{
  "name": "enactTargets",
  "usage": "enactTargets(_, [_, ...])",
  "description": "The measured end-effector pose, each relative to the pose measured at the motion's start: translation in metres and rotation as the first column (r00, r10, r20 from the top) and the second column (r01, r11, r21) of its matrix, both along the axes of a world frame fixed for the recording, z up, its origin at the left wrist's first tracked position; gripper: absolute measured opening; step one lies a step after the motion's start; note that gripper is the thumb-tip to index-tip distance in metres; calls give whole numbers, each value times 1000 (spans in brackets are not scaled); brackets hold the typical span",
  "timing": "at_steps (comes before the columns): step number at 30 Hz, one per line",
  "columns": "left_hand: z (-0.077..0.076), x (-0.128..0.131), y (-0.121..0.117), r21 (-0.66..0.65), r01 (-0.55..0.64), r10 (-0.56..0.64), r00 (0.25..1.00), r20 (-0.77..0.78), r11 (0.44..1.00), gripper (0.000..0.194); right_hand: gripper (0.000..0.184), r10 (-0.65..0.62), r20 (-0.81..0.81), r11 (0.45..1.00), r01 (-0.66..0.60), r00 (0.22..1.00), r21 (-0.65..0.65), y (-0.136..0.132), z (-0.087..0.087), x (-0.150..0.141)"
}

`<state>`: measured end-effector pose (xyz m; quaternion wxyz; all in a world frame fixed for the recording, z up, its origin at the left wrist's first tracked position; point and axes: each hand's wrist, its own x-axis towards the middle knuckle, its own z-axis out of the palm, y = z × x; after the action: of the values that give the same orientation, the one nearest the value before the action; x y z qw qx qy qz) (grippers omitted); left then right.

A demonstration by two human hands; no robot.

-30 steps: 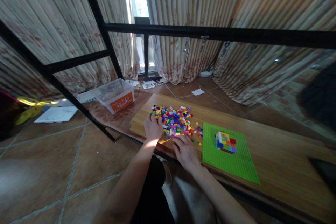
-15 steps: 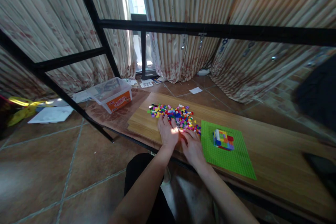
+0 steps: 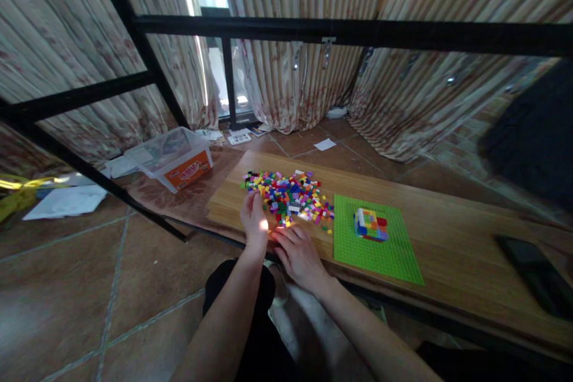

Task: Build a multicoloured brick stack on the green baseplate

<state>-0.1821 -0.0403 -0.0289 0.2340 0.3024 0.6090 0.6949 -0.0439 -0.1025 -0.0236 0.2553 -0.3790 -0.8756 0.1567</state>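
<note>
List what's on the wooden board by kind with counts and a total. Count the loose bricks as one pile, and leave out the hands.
Brick pile: 1
Green baseplate: 1
Brick build, on the baseplate: 1
Flat black object: 1
Total: 4

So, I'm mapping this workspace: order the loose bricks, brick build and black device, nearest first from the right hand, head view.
1. Loose bricks: just beyond the right hand.
2. Brick build: right, on green baseplate.
3. Black device: far right.
</note>
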Motion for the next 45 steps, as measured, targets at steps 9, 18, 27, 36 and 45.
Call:
enactTargets(9, [-5, -8, -2, -188, 139, -183, 953, -242, 972, 29, 35, -269, 32, 963, 268, 963, 42, 13, -3, 23])
enactTargets(18, [4, 8, -12, -356, 64, -316, 622, -716, 932, 34, 32, -313, -80, 949, 314, 946, -1, 3, -1, 27])
enactTargets(27, [15, 11, -9, -71, 159, -158, 642, -750, 985, 28, 27, -441, -387, 896, 370, 810, -246, -20, 5, 42])
enactTargets(36, [28, 82, -58, -66, 658, -541, 553, -633, 750, 31, 36, -778, -612, 605, -90, 142, -791, -24, 34, 76])
enactTargets(45, [30, 132, -71, -188, 770, -713, 428, -555, 609, 32, 38, -816, -571, 574, 19, 90, -819, -38, 28, 138])
